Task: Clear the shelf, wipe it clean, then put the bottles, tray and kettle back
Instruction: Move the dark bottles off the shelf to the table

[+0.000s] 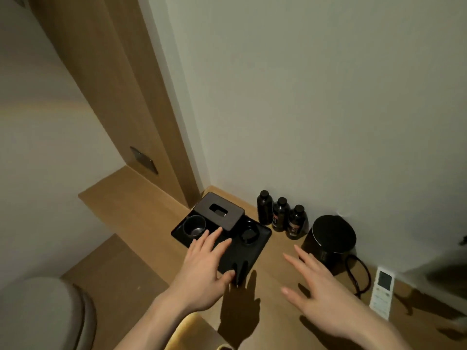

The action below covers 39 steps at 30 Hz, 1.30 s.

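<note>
A black tray lies on the wooden shelf in the corner. It carries a dark tissue box, a cup and a second cup. Three dark bottles stand in a row against the wall, right of the tray. A black kettle with a cord stands further right. My left hand hovers with spread fingers over the tray's near part, thumb at its front edge. My right hand is spread flat above the shelf, just in front of the kettle, holding nothing.
A white remote control lies on the shelf right of the kettle's cord. A wooden door frame rises at the back left. A grey rounded seat sits low on the left, beside a lower wooden surface.
</note>
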Available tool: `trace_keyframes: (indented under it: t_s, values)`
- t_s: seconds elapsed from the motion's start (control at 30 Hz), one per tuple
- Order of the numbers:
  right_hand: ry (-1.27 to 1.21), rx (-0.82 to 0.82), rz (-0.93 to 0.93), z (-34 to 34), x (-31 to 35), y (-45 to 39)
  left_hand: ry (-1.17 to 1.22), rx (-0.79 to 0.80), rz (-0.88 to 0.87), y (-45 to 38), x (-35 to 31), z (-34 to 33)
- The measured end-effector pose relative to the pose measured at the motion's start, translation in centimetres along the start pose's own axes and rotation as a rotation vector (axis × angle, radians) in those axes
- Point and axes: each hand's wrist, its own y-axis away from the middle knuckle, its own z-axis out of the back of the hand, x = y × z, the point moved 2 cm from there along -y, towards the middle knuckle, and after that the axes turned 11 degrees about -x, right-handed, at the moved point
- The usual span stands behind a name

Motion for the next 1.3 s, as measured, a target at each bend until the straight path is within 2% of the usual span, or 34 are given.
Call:
trace_keyframes:
  t_s: [0.33,0.67,1.03,1.3]
  values:
    - [-0.024,-0.059,-0.200,-1.8,2.9,-6.5,0.051,0.133,-0.228,-10.9,5.1,0.4]
    - [-0.097,-0.227,-0.346,-3.7,6.1,-10.7,0.007,0.207,-0.393,-18.4,9.4,-0.1]
    - [0.012,-0.430,-0.400,-1.4,5.2,-19.3,0.106,0.282,-0.406,-28.4,4.9,-6.0]
    - [0.034,-0.338,-0.491,-1.4,1.2,-26.0,0.083,0.374,-0.423,-32.3,2.8,-9.6]
